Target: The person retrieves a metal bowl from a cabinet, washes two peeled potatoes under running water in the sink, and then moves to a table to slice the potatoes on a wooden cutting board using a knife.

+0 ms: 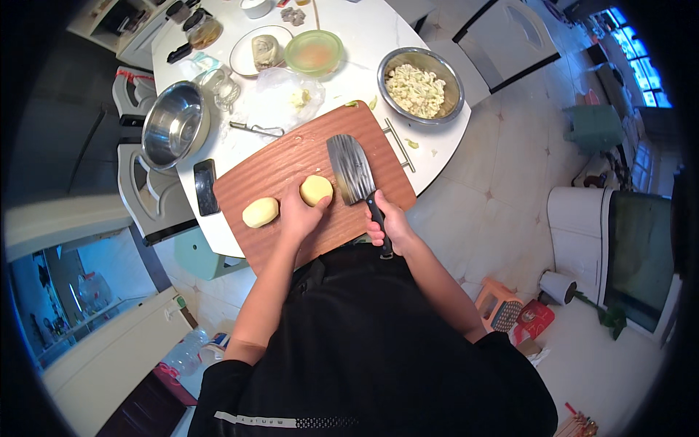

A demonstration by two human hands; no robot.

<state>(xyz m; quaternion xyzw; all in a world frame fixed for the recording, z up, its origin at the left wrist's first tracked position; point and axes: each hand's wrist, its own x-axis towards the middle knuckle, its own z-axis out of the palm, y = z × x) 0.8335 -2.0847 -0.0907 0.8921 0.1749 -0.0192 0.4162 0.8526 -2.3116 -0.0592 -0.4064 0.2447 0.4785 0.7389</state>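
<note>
My left hand [301,214] grips a peeled potato [316,190] on a wooden cutting board [273,164], thumb at its near side. A second peeled potato [260,212] lies on the board just left of that hand. In my right hand [392,223] is the black handle of a cleaver [350,168]. Its broad blade lies nearly flat over the board, right of the held potato and apart from it. Small wet scraps dot the board, and a bit of green leaf lies at its far corner.
A steel bowl of cauliflower pieces [415,90] stands beyond the board at right. At left are a steel bowl [176,125], a phone [206,187] and a peeler [256,129]. Farther back sit a plastic bag [281,101], a green lidded bowl [314,53] and a plate [240,54].
</note>
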